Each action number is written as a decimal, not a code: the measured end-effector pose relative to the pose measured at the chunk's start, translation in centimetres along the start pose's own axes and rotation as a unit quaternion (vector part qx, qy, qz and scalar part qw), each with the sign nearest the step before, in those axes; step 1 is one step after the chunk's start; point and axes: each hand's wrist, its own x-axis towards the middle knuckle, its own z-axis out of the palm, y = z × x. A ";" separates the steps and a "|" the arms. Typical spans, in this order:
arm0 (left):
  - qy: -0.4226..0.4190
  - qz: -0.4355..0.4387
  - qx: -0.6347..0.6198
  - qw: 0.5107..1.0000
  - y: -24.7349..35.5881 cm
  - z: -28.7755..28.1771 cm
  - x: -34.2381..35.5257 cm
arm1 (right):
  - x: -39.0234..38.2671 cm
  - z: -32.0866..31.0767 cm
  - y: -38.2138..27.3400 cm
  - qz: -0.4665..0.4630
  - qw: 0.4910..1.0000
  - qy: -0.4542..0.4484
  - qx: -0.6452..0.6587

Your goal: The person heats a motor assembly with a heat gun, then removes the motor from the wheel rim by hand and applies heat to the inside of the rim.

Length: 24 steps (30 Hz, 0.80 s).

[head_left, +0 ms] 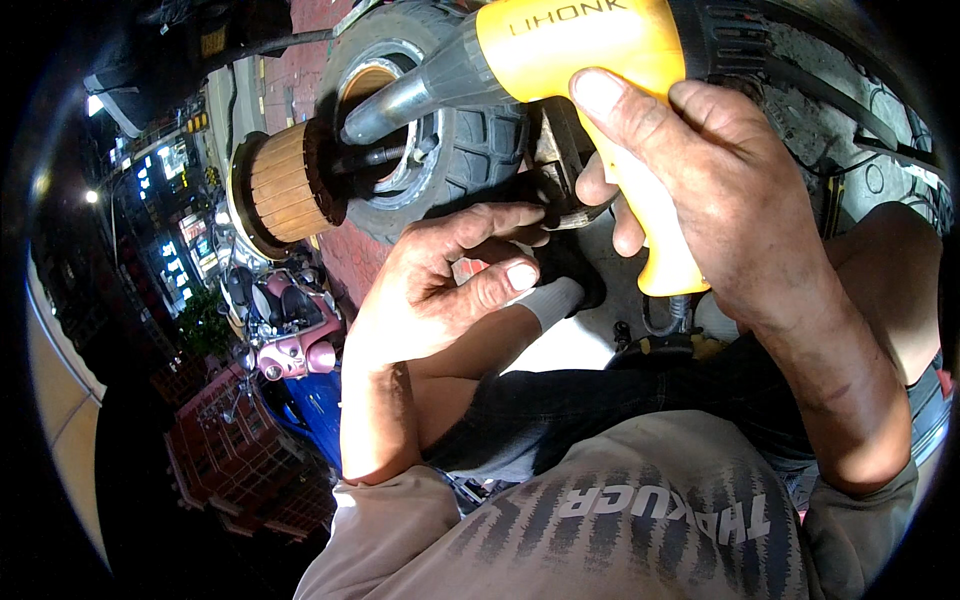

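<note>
My right hand grips the handle of a yellow heat gun. Its metal nozzle angles down toward the shaft of a round, copper-brown slotted motor core, which stands out in front of a small wheel with a knobby black tyre and metal rim. My left hand is raised below the tyre, fingers loosely bent and apart, with thumb out; nothing shows clearly in it. Its fingertips are near a dark part under the wheel, too shadowed to make out.
My legs in dark shorts and a light sock sit below. Red paving lies behind the wheel. At left are a pink scooter, a blue surface and a lit street. Cables and a dark bar lie at upper right.
</note>
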 end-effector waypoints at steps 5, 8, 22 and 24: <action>0.001 -0.001 0.001 1.000 0.0 0.1 0.0 | 0.1 0.0 0.0 0.008 1.000 0.002 0.003; -0.002 0.006 0.008 1.000 0.0 0.0 0.1 | 0.0 -0.2 0.1 -0.001 1.000 -0.007 0.001; 0.005 -0.004 0.020 1.000 0.4 0.2 0.1 | -0.1 -0.1 -0.3 0.017 1.000 0.008 0.001; 0.008 -0.001 0.017 1.000 0.2 0.2 0.1 | -0.1 -0.1 -0.2 0.018 1.000 0.009 -0.001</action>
